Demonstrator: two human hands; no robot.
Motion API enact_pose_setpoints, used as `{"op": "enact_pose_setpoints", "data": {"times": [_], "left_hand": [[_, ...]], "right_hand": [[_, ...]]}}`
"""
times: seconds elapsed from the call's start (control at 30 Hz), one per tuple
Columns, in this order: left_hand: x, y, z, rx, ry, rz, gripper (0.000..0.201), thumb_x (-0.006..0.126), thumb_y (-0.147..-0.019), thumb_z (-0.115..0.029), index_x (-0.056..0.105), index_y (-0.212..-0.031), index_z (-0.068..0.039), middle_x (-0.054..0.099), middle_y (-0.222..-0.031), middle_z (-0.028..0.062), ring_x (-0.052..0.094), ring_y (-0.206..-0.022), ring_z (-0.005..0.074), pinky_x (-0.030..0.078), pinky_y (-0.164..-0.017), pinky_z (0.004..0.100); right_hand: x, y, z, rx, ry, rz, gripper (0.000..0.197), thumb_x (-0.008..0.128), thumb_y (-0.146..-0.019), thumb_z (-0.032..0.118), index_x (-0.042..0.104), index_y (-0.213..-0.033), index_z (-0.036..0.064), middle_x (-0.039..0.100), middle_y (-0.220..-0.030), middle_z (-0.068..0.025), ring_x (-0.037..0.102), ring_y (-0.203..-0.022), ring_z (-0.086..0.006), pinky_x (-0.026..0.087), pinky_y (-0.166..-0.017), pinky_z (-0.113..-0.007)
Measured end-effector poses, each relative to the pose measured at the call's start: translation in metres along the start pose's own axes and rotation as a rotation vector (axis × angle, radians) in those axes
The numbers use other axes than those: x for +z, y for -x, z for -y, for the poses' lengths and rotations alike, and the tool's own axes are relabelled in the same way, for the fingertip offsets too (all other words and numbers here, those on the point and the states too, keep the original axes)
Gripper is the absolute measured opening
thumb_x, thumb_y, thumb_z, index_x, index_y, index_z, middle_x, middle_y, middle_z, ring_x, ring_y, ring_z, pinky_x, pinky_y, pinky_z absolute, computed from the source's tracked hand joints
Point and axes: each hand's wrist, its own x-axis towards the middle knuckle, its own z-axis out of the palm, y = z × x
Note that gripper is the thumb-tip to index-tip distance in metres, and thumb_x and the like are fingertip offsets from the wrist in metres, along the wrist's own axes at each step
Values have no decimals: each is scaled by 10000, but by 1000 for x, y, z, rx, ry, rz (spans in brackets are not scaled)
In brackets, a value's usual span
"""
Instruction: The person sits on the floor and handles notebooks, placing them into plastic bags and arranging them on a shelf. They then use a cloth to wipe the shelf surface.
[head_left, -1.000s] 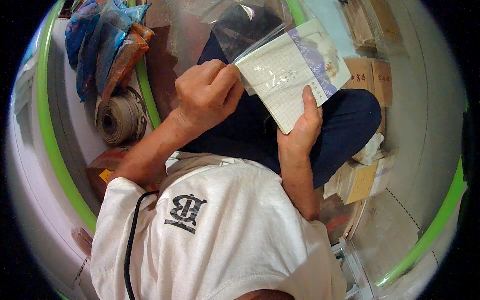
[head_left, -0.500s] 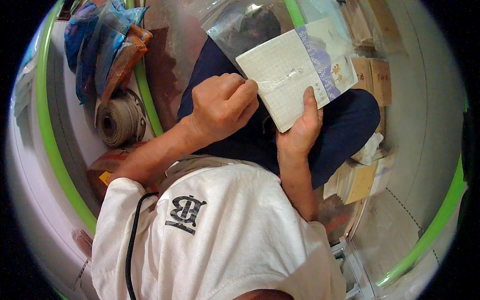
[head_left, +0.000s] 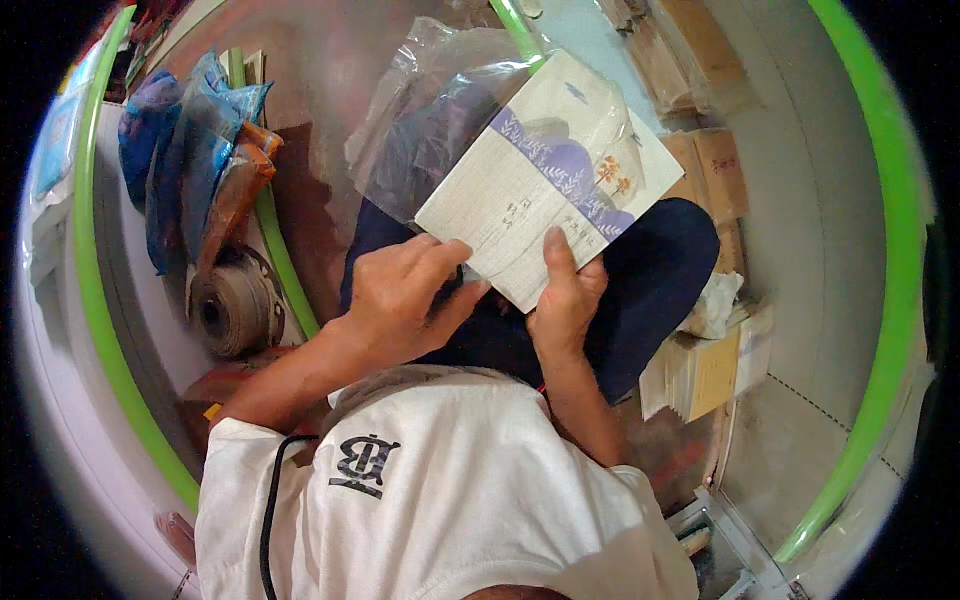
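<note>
A pale notebook (head_left: 480, 205), or a stack of them, has a purple leafy band and small orange plants on its cover. It is tilted above my lap. My right hand (head_left: 572, 300) grips its lower right edge, thumb on top and fingers underneath. By the lower left corner is my left hand (head_left: 400, 295), its thumb and forefinger apart and the other fingers curled, with nothing seen between them. The thumb tip is close to the notebook's edge; whether it touches, I cannot tell. Clear plastic film (head_left: 425, 120) spreads behind the notebook, and a glossy piece lies over the cover.
Brown paper-wrapped bundles (head_left: 690, 170) line the right side, with a stack of yellowish booklets (head_left: 700, 375) nearer me. To the left are blue and orange plastic bags (head_left: 205, 160) and a roll of webbing (head_left: 235, 305). Green rails (head_left: 125, 370) run along both sides.
My left hand has gone from a tight fist at the notebook's left edge to a looser, lower pose. The notebook has turned and shifted left and down with my right hand, showing more of its cover.
</note>
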Motion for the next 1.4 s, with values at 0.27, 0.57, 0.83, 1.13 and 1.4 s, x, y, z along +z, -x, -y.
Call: {"op": "enact_pose_setpoints", "data": {"times": [0.27, 0.57, 0.83, 1.13, 1.4], "left_hand": [[-22, -69, -29, 110, -77, -167, 436, 775, -698, -274, 520, -925, -3, 534, -700, 94, 542, -540, 188, 449, -486, 285], [-35, -88, -43, 147, 36, -484, 383, 668, -696, -2, 508, -1043, 14, 574, -814, 112, 590, -618, 217, 479, -518, 293], [-52, -84, -39, 310, -59, -571, 312, 662, -738, -14, 527, -1017, 21, 597, -842, 139, 576, -591, 217, 462, -517, 282], [-61, -80, -40, 334, 30, -548, 136, 560, -808, 26, 572, -941, 48, 600, -769, 135, 570, -585, 227, 438, -505, 286], [-41, -59, -46, 192, 224, -409, 199, 483, -770, 101, 571, -944, 61, 572, -728, 149, 567, -586, 265, 432, -517, 299]], "right_hand": [[8, 28, 31, -317, 525, 180, 233, 597, -857, 136, 602, -1026, -24, 653, -965, -126, 632, -828, -200, 491, -749, -329], [9, 16, 52, -886, 747, 240, 306, 626, -798, 113, 591, -1068, -26, 617, -982, -169, 624, -851, -308, 512, -729, -371], [9, 7, 80, -1217, 988, 275, 392, 657, -724, 86, 601, -1107, 22, 587, -1047, -131, 590, -889, -266, 503, -760, -345], [11, -4, 113, -1402, 1139, 297, 386, 645, -752, 93, 580, -1122, 4, 565, -1074, -147, 562, -938, -282, 479, -796, -367], [-1, -12, 101, -1287, 1166, 386, 495, 584, -656, 20, 570, -1151, 18, 549, -1122, -139, 546, -979, -300, 467, -825, -394]]}}
